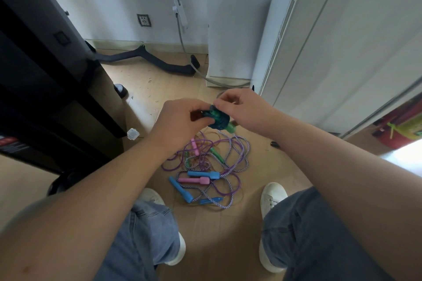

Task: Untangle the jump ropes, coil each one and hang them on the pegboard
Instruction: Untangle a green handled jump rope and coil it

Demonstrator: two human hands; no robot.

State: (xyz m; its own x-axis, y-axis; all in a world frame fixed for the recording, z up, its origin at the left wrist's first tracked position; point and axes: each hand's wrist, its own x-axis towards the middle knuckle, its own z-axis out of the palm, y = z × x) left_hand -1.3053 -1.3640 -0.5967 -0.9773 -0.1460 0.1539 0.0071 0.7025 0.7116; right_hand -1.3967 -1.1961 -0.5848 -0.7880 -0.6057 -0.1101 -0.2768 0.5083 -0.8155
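A tight coil of dark blue-green jump rope is held between both hands above the floor. My left hand grips its left side. My right hand pinches the rope at the top of the coil, and a green handle sticks out below that hand. On the floor beneath lies a tangle of purple-and-white ropes with blue handles, pink handles and a green handle. No pegboard is in view.
Black furniture stands at the left. A white cabinet fills the right. A black bar and a grey hose lie by the wall. My two white shoes flank the tangle on the wooden floor.
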